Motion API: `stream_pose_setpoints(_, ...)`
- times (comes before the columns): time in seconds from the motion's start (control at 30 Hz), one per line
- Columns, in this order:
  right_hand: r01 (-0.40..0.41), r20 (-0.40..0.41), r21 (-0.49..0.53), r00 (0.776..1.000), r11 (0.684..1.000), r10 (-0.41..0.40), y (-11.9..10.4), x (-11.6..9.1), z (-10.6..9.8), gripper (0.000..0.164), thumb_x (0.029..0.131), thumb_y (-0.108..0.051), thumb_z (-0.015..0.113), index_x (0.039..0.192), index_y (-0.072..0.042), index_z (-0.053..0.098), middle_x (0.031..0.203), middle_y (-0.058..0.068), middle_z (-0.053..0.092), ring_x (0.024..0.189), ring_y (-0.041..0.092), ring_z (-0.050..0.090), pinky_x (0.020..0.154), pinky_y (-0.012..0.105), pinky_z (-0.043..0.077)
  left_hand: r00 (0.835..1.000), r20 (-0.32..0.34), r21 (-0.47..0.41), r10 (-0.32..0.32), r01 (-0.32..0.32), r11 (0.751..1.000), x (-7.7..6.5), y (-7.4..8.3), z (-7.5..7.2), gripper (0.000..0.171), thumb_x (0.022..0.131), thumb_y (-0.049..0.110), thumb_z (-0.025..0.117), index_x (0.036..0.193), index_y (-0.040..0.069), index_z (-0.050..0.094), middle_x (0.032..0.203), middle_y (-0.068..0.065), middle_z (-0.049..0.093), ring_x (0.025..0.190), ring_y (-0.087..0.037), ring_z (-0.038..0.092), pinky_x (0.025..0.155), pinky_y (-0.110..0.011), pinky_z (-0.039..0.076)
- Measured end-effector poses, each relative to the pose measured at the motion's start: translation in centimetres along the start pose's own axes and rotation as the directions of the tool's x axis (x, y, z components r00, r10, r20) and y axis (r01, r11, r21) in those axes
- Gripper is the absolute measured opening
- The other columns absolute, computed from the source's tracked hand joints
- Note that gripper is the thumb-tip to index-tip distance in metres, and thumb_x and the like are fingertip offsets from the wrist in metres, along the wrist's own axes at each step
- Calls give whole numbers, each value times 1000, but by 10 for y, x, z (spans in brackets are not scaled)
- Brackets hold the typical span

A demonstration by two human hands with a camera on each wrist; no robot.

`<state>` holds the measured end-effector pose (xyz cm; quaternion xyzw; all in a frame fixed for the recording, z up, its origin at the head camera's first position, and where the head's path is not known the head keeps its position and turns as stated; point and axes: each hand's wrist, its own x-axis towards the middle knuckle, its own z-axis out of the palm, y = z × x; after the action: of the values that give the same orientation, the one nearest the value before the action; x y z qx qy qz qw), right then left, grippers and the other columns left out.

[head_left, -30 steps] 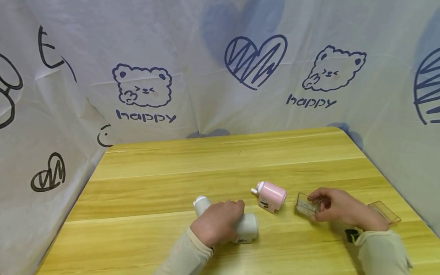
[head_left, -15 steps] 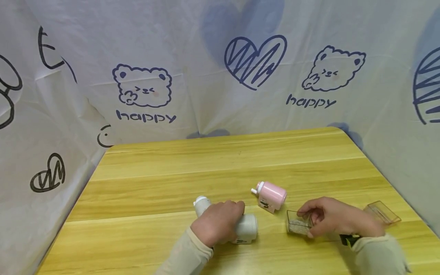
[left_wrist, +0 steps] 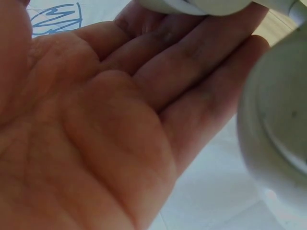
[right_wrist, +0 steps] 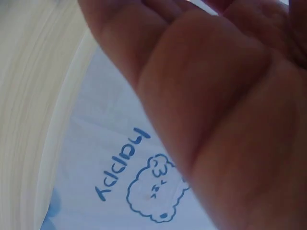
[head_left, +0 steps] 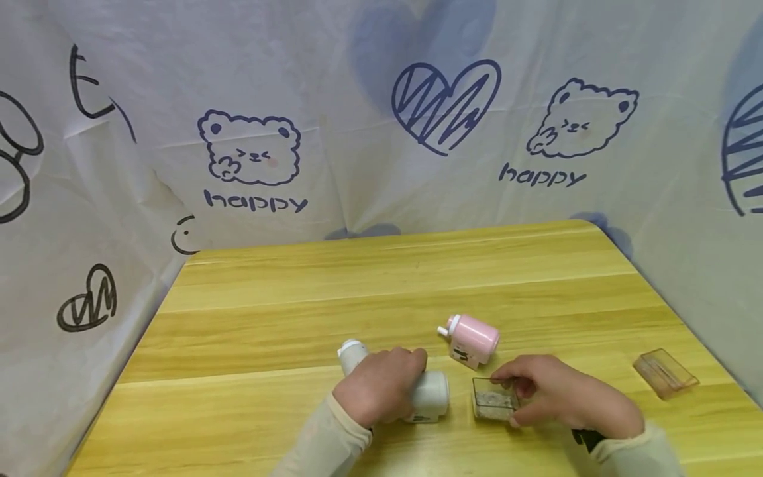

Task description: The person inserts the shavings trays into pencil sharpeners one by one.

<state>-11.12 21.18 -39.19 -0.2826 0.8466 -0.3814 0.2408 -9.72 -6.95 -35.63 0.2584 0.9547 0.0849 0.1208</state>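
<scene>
My left hand (head_left: 381, 389) grips a pale grey, bottle-like thing (head_left: 430, 395) lying on the table, its white-capped end (head_left: 350, 347) pointing to the far left. In the left wrist view, the fingers (left_wrist: 187, 62) reach up to its white part, and the rounded grey body (left_wrist: 278, 129) is at the right. My right hand (head_left: 557, 396) pinches the near right side of a small clear plastic box (head_left: 495, 401) holding whitish contents too small to make out. Only palm and part of the fingers (right_wrist: 129, 28) show in the right wrist view; the box is hidden there.
A small pink bottle (head_left: 477, 336) with a white cap and spout lies behind the box, a patterned flat piece beneath it. Far right on the wooden table (head_left: 286, 285) lies a clear brownish plastic lid or tray (head_left: 665, 373). Printed white cloth (head_left: 346, 112) hangs around the table's back and sides.
My right hand has carried the clear box left and nearer, to beside the grey bottle-like thing. The left hand and the pink bottle have stayed put.
</scene>
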Motion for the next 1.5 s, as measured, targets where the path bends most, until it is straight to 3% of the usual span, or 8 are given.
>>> stream_pose_setpoints(0.2, 33, -30, -100, 999, 994, -36, -4, 4, 5, 55, 73, -26, 79, 119, -4, 60, 90, -2, 56, 76, 9, 48, 66, 28, 45, 1000, 9, 5, -9, 9, 1000, 1, 1, 0, 53, 54, 16, 89, 93, 16, 53, 83, 2, 58, 69, -13, 54, 60, -30, 46)
stream_pose_setpoints(0.5, 14, -40, -155, 999, 988, -20, -6, 11, 10, 60, 72, -29, 80, 121, -2, 59, 95, -5, 57, 79, 8, 49, 69, 30, 46, 1000, 7, 0, -8, 8, 1000, 1, 1, 1, 53, 54, 16, 89, 93, 16, 53, 83, 2, 58, 68, -13, 54, 59, -30, 46)
stream_pose_setpoints(0.8, 68, -92, -229, 992, 971, -91, -8, 14, 16, 55, 70, -26, 81, 114, -2, 61, 93, -6, 57, 77, 6, 49, 67, 28, 46, 1000, 20, -5, -14, 14, 1000, 1, 2, 1, 53, 54, 16, 89, 94, 15, 54, 83, 2, 59, 68, -13, 54, 59, -31, 47)
stream_pose_setpoints(1.2, 80, -122, -275, 986, 958, -118, -11, 20, 24, 56, 67, -26, 82, 113, -2, 61, 96, -3, 59, 80, 5, 50, 70, 28, 48, 1000, 4, -2, -8, 8, 1000, 0, 1, 1, 53, 54, 15, 89, 92, 16, 52, 82, 2, 58, 67, -13, 54, 58, -31, 46)
stream_pose_setpoints(1.5, 83, -93, -249, 990, 965, -109, -14, 26, 28, 52, 67, -22, 82, 110, -2, 61, 94, -2, 57, 78, 6, 50, 68, 28, 47, 1000, 1, 3, -9, 9, 1000, -1, 2, 0, 52, 55, 15, 89, 92, 16, 52, 82, 2, 58, 67, -13, 54, 58, -31, 46)
